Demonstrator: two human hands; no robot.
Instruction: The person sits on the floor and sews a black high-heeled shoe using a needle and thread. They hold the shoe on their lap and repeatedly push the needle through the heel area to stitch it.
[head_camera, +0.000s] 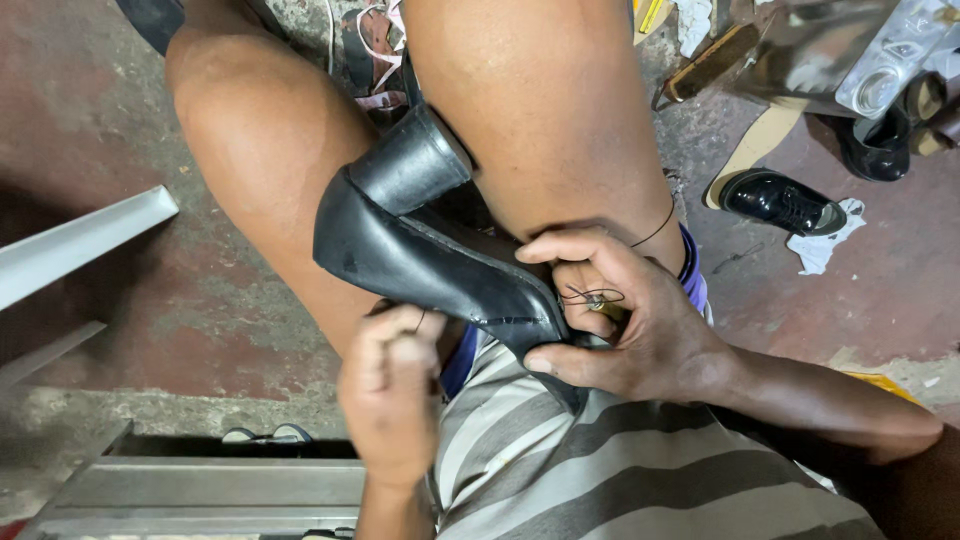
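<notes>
A black high-heeled shoe (420, 250) with a thick block heel (410, 165) lies wedged between my bare knees, heel pointing away from me. My right hand (630, 320) grips its toe end, thumb under the tip, fingers curled over the edge. Dark thread (592, 296) is looped at those fingers, beside a small yellowish tool handle (610, 312). My left hand (392, 395) is a blurred closed fist just below the shoe's middle. A thin strand (420, 322) runs along its knuckles.
A shiny black lace-up shoe (780, 200) and a white rag (825, 245) lie on the red floor to the right. More shoes (880, 150), a beige insole (755, 150) and a wooden brush (712, 62) sit beyond. Metal bars (80, 240) and a metal frame (210, 490) are on the left.
</notes>
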